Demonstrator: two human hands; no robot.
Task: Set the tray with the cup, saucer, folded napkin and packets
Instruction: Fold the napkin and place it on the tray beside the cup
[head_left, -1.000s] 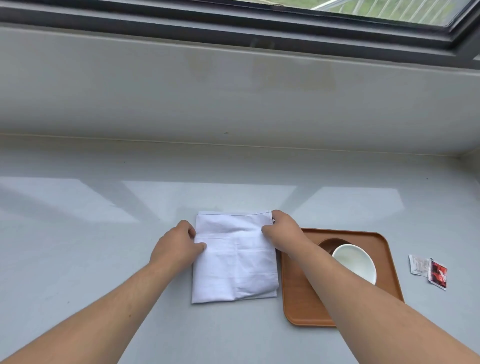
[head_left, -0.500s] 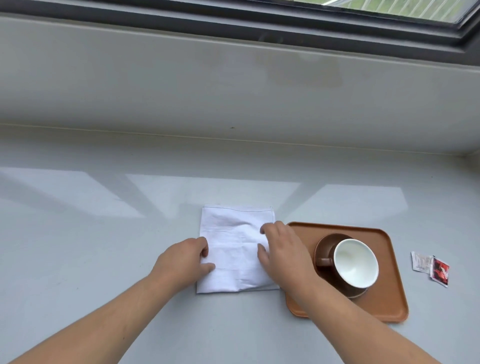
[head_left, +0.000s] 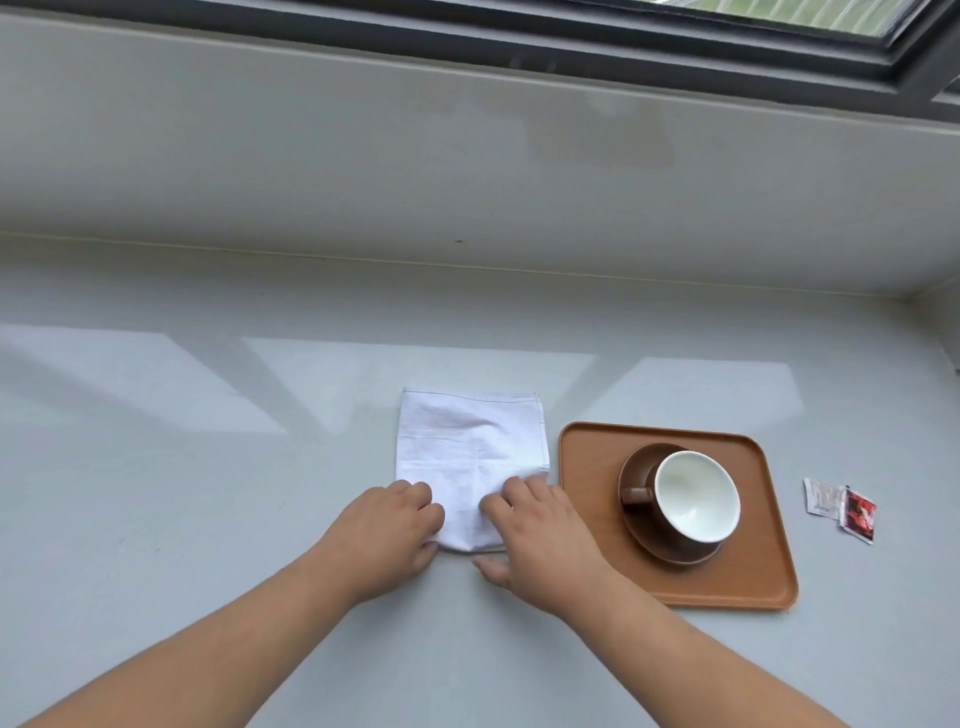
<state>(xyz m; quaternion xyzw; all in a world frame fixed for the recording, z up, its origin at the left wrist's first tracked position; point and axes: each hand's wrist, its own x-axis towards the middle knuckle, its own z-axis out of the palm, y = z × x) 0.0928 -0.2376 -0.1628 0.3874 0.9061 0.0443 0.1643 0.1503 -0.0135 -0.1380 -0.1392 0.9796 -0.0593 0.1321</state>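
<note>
A white folded napkin (head_left: 467, 447) lies flat on the grey counter, just left of the brown tray (head_left: 587, 457). My left hand (head_left: 387, 530) grips the napkin's near left corner with curled fingers. My right hand (head_left: 540, 540) holds the near right corner, fingers on top and thumb at the near edge. On the tray stands a brown saucer (head_left: 675, 553) with a brown cup (head_left: 696, 493), white inside, its handle pointing left. A white packet (head_left: 823, 498) and a red packet (head_left: 860, 515) lie on the counter right of the tray.
The grey counter (head_left: 208, 493) runs back to a low pale wall (head_left: 467, 156) under a dark window frame. The tray's left part and near part are bare.
Both hands slid from the napkin's far corners along its sides to its near corners. The napkin, tray, cup and packets kept their places.
</note>
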